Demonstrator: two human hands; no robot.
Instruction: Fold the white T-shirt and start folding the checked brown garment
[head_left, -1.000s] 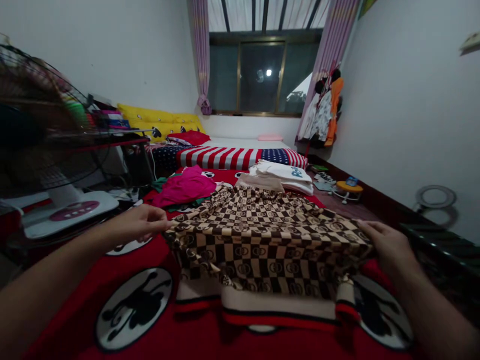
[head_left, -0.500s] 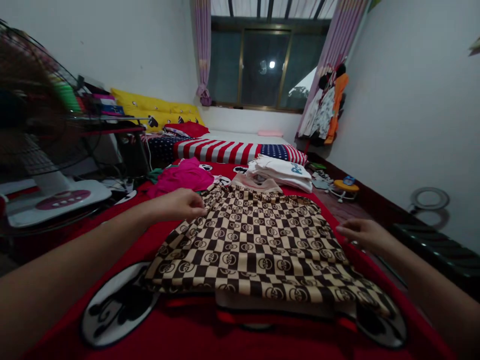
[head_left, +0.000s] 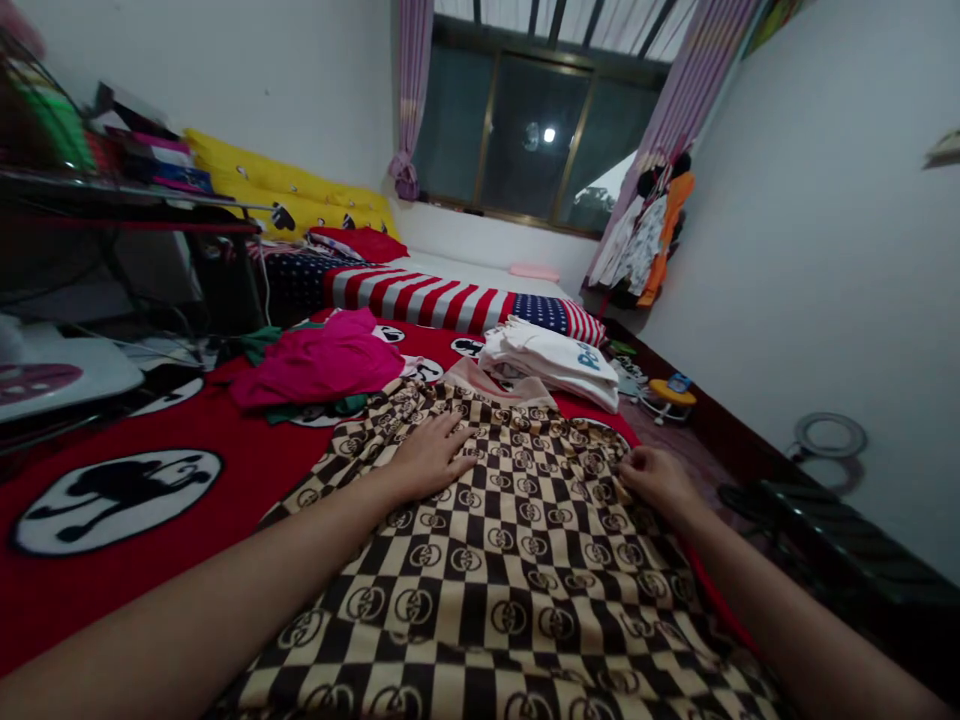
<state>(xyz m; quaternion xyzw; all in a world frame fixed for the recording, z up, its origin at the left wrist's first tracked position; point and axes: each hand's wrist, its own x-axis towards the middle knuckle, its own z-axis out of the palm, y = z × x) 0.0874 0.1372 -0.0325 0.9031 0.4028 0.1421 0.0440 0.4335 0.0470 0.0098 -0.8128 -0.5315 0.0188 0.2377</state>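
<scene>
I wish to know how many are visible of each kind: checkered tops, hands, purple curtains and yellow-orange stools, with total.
Checkered top: 1
Left hand and right hand: 2
Left purple curtain and right purple curtain: 2
Yellow-orange stool: 1
Total: 6

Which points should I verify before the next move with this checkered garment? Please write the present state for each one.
1. Left hand lies flat on the checkered garment: ok, fingers spread.
2. Right hand is at the garment's right side: ok.
3. Right hand grips the fabric firmly: cannot tell, the fingertips are partly hidden.
4. Fabric is smooth: not ok, it bunches near both upper sides.
5. Whole garment is in view: not ok, the picture's bottom edge cuts it off.
6. White folded clothes are apart from both hands: ok, they lie beyond the collar.
</scene>
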